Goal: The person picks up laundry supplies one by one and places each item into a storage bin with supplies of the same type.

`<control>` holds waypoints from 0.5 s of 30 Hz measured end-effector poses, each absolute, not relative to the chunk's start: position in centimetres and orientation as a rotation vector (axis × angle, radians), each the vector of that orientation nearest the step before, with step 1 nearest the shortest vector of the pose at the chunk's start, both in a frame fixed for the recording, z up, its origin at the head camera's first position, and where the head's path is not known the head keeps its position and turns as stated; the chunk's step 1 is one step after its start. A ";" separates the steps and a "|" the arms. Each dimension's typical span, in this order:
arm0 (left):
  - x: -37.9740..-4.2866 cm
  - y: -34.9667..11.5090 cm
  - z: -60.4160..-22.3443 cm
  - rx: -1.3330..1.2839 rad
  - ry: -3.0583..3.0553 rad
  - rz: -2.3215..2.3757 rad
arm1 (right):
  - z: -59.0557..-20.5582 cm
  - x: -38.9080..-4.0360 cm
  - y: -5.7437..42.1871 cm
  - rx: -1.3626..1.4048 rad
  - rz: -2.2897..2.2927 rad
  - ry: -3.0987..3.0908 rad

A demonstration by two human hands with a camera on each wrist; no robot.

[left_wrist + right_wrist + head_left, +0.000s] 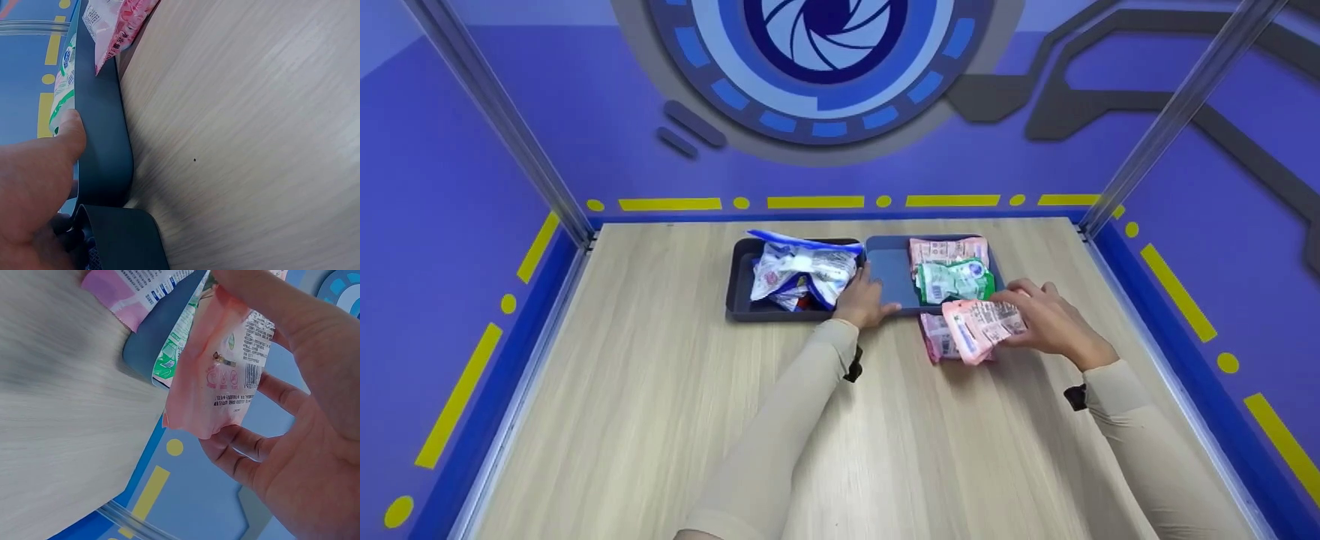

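In the head view my right hand (pixel 1054 319) pinches a pink packet (pixel 982 328) by its edge, fingers on one side and thumb on the other. The packet hangs tilted in front of the blue-grey tray (pixel 889 274). A pink-purple packet (pixel 936 337) lies partly beneath it, against the tray's front. Inside that tray are a green-and-white packet (pixel 956 281) and another pink packet (pixel 949 249). My left hand (pixel 864 300) rests where the two trays meet, its thumb (pixel 72 132) extended over the blue-grey tray's front rim. Its other fingers are partly hidden.
A black tray (pixel 739 289) stands left of the blue-grey one. In it lie white-and-blue packets (pixel 802 266), one poking above the back rim. Both trays sit towards the back of a wooden table (pixel 645 360), with blue walls (pixel 810 176) behind and at the sides.
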State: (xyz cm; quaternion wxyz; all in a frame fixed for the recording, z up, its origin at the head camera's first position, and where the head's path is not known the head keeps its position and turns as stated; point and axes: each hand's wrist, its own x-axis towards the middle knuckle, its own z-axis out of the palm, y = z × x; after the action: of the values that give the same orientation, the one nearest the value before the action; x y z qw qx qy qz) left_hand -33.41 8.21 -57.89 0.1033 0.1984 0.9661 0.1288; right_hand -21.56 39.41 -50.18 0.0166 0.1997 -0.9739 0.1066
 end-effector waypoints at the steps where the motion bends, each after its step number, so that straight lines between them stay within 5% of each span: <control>1: -33.4 8.2 -57.9 0.585 2.846 0.381 | -50.1 -21.7 39.4 0.621 0.329 -3.027; 15: -33.8 8.3 -58.2 0.581 2.841 0.369 | -50.0 -23.9 38.3 0.621 0.340 -2.997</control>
State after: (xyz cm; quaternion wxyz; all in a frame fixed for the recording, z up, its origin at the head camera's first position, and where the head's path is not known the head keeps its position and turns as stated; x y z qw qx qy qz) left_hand -33.76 8.28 -58.24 0.1091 0.1974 0.9661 0.1256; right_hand -23.94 38.32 -49.97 0.0309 0.2015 -0.9728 0.1103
